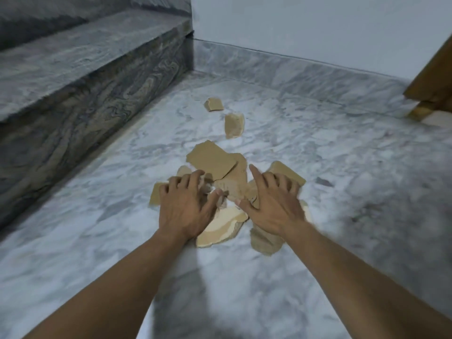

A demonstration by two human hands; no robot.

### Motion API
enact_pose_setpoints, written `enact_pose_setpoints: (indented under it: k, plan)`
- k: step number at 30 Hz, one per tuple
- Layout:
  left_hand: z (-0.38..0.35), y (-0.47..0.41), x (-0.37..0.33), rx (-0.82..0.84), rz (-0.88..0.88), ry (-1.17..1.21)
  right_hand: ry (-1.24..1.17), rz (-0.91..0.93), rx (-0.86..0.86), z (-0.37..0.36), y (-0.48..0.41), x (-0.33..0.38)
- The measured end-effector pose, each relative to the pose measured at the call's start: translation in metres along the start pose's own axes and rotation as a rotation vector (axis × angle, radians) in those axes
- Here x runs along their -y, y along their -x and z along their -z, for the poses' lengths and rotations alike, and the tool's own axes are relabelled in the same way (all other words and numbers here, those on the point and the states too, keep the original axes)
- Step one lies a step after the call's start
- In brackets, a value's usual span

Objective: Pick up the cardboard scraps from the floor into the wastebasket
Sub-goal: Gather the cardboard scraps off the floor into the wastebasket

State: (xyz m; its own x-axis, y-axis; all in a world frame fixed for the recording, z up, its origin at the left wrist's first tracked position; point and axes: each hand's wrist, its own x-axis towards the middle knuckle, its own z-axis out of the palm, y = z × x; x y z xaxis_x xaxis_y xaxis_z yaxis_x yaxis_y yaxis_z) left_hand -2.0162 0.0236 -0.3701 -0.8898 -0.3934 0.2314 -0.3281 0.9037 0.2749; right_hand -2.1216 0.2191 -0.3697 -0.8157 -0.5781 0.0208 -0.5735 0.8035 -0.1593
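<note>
A pile of torn brown cardboard scraps [215, 162] lies on the white marble floor [342, 167]. My left hand [186, 206] rests palm down on the pile's left side, fingers spread and curled over the scraps. My right hand [274, 204] lies palm down on the right side, index finger stretched forward. Neither hand has lifted a piece. Two separate scraps lie farther away: one [234, 125] just beyond the pile, another [214, 104] nearer the wall. Pale scraps [220, 226] poke out under my wrists. No wastebasket is in view.
A grey marble stair step [85, 77] rises along the left. A white wall with a marble skirting [293, 67] closes the far side. A wooden piece of furniture [433, 94] stands at the right edge.
</note>
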Motion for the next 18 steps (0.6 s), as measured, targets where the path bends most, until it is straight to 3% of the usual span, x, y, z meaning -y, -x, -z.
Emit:
enact_pose_setpoints:
  k: [3, 7, 9, 12, 14, 16, 18]
  plan:
    - [0.001, 0.008, -0.003, 0.024, 0.016, -0.012, 0.011, -0.024, 0.024, 0.003, 0.006, -0.01]
    - [-0.005, -0.01, -0.005, 0.293, 0.037, -0.071, -0.017, -0.102, 0.154, 0.004, -0.017, -0.033]
    - [-0.006, -0.016, -0.01, 0.267, 0.04, -0.106, 0.017, -0.138, 0.157, 0.008, -0.026, -0.036]
    - [0.0, -0.019, -0.018, 0.125, 0.095, -0.04, 0.093, -0.142, 0.018, 0.01, -0.019, -0.031]
    - [0.01, -0.023, -0.019, 0.261, 0.117, -0.015, 0.034, -0.161, 0.011, 0.016, -0.014, -0.032]
    - [0.018, -0.018, -0.017, 0.49, 0.125, -0.073, -0.089, -0.199, 0.17, 0.029, -0.01, -0.042]
    - [0.02, 0.002, -0.017, 0.6, 0.085, -0.205, -0.146, -0.208, 0.393, 0.042, 0.002, -0.058]
